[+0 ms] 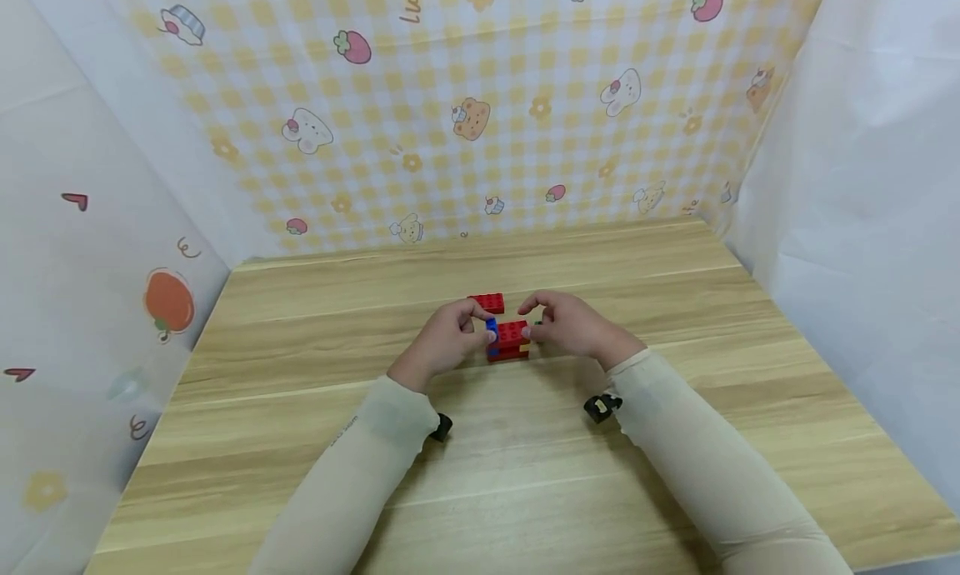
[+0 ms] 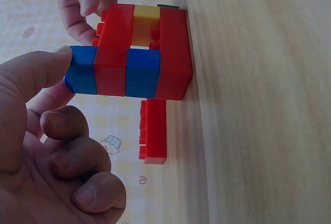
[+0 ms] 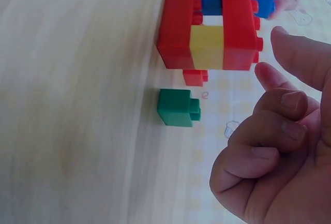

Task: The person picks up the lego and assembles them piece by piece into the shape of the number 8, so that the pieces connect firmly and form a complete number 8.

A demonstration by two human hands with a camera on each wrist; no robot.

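A small stack of toy building bricks stands on the table in front of me. Its bottom red brick [image 2: 176,53] carries a lower blue brick [image 2: 143,74] at the left end and a yellow brick [image 3: 207,48] at the right. An upper red brick [image 1: 512,333] bridges those two, leaving a gap beneath. My left hand [image 1: 450,337] pinches another blue brick [image 2: 83,70] between thumb and index finger, on the left end of the upper red brick. Beside the right end is my right hand [image 1: 570,325], thumb and index finger spread apart with nothing between them, other fingers loosely bent.
Behind the stack lies a loose red brick [image 1: 490,302]. A green brick [image 3: 174,107] sits on the table to the right of the stack, partly hidden by my right hand in the head view. A patterned cloth [image 1: 517,100] hangs along the table's back edge.
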